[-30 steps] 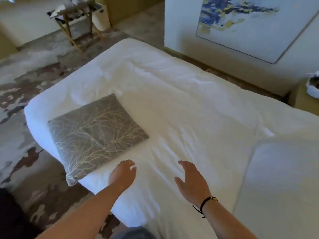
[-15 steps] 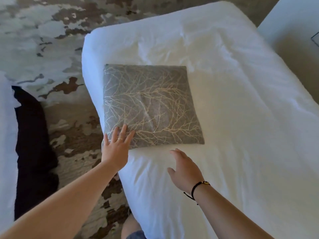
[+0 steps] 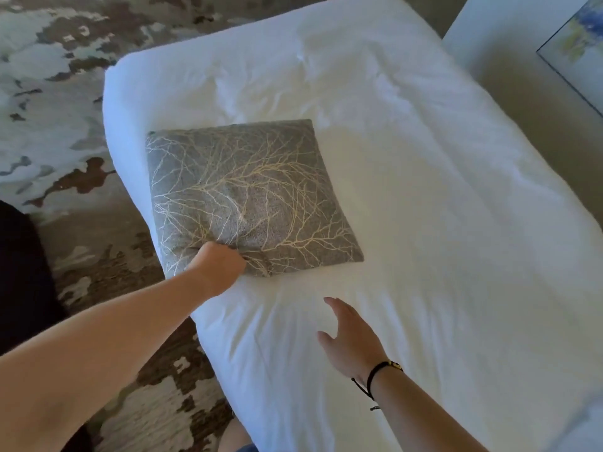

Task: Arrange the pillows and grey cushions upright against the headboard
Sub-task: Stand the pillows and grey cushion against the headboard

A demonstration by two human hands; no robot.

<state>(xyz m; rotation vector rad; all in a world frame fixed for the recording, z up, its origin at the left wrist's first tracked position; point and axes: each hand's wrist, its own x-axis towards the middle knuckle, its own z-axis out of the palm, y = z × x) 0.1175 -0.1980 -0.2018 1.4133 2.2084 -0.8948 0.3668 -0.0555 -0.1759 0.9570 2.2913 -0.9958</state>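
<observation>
A square grey cushion [image 3: 251, 194] with a pale branch pattern lies flat on the white bed [image 3: 440, 223], close to the bed's left edge. My left hand [image 3: 218, 265] is closed on the cushion's near edge, and the fabric bunches around my fingers. My right hand [image 3: 350, 337] hovers open over the duvet below and to the right of the cushion, fingers apart, a black cord bracelet on the wrist. No headboard or white pillow shows in this view.
A patterned brown and cream carpet [image 3: 58, 93] runs along the bed's left side. Something dark [image 3: 23, 275] sits on the floor at the left. A white wall [image 3: 509, 44] with a framed painting [image 3: 577, 50] stands at the top right.
My left hand went from resting flat on the cushion's near corner to gripping its near edge. My right hand stayed open and drifted lower, away from the cushion. The view shifted slightly.
</observation>
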